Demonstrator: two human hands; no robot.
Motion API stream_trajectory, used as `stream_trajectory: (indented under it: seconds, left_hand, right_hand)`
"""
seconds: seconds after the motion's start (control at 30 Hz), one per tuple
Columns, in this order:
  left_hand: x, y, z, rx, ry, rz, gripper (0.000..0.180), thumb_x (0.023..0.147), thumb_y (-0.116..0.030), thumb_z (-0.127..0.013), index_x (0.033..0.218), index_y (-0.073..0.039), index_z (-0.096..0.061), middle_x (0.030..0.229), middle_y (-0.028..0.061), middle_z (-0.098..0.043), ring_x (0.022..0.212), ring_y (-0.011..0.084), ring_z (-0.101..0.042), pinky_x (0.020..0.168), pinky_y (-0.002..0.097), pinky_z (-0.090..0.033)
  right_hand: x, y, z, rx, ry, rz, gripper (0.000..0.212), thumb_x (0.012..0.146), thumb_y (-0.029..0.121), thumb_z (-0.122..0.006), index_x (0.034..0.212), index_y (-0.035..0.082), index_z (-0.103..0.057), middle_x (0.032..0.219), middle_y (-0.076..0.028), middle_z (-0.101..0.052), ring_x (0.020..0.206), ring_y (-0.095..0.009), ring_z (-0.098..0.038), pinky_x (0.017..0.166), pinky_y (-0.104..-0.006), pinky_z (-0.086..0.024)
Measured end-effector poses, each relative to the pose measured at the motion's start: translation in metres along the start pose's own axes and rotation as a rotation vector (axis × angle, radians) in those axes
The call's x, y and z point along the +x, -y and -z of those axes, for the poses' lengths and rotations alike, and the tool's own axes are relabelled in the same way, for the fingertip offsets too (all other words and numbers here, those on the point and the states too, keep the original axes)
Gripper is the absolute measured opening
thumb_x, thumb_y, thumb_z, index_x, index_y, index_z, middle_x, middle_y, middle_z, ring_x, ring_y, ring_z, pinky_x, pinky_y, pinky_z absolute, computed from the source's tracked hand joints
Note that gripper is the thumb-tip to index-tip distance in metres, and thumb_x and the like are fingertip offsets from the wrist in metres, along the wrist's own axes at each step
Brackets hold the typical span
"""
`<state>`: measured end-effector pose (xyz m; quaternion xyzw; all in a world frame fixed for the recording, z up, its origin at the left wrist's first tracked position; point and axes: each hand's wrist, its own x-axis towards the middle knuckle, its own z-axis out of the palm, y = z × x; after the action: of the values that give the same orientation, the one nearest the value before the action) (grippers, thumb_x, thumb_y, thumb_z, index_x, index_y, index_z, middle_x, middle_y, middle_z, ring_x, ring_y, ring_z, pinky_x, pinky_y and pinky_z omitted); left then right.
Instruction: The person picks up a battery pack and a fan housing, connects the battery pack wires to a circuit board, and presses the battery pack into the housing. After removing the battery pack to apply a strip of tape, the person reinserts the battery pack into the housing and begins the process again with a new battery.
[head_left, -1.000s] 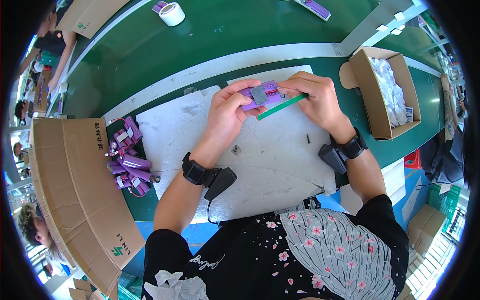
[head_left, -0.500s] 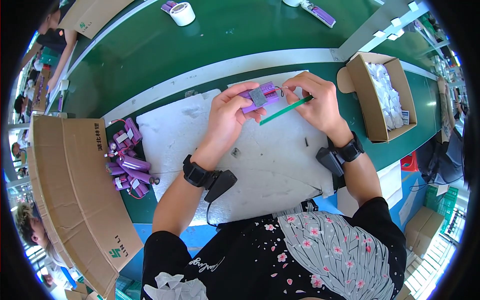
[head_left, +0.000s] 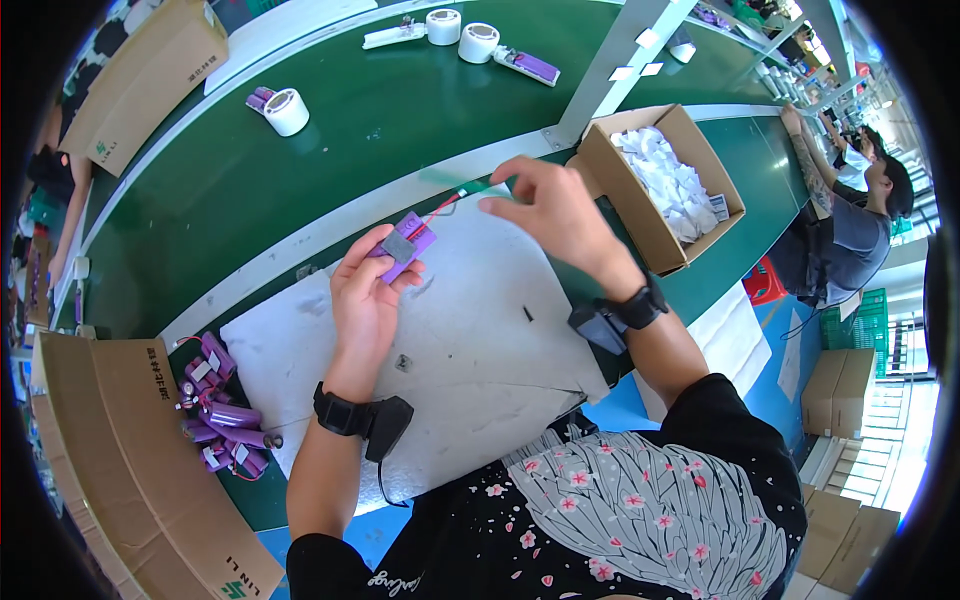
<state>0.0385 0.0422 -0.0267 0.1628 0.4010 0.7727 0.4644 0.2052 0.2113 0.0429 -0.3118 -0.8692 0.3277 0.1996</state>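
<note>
My left hand [head_left: 365,290] grips a small purple battery pack [head_left: 421,240] with a grey pad [head_left: 398,247] on its face. Red and dark wires [head_left: 440,208] run from the pack up to a small white connector [head_left: 462,192]. My right hand [head_left: 560,215] is raised to the right of the connector, thumb and forefinger around a thin green strip [head_left: 478,187] smeared by motion. Whether the strip touches the connector is unclear. Beneath both hands lies a white foam sheet [head_left: 470,310].
Purple battery packs [head_left: 225,415] are piled at the left, beside a large cardboard box [head_left: 130,450]. An open carton [head_left: 735,190] of white paper pieces stands at right. White round parts [head_left: 287,112] sit across the green table [head_left: 370,140]. A co-worker [head_left: 850,230] sits at far right.
The view has shifted to the right. My right hand has moved away from the battery pack with the green strip, and the wires now stretch out from the pack.
</note>
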Motion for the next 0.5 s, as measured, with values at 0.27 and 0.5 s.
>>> stream_trajectory:
  seconds: [0.27, 0.5]
  left_hand:
    - [-0.002, 0.002, -0.01, 0.017, -0.046, -0.072, 0.034, 0.088, 0.003, -0.052, 0.122, 0.003, -0.052, 0.112, 0.0181, -0.061, 0.094, 0.0296, -0.065, 0.082, 0.036, -0.054]
    - [0.001, 0.002, -0.014, -0.076, -0.049, -0.093, 0.036, 0.087, 0.005, -0.055, 0.123, 0.001, -0.052, 0.114, 0.0164, -0.06, 0.097, 0.0273, -0.063, 0.088, 0.0357, -0.052]
  right_hand:
    - [-0.033, -0.071, 0.019, -0.311, -0.133, -0.039, 0.025, 0.081, 0.005, -0.061, 0.105, -0.003, -0.058, 0.093, -0.019, -0.063, 0.088, -0.032, -0.061, 0.077, -0.0352, -0.048]
    - [-0.03, -0.04, 0.022, -0.582, -0.241, -0.061, 0.027, 0.081, 0.004, -0.059, 0.108, -0.002, -0.058, 0.093, -0.02, -0.064, 0.09, -0.036, -0.061, 0.08, -0.0392, -0.048]
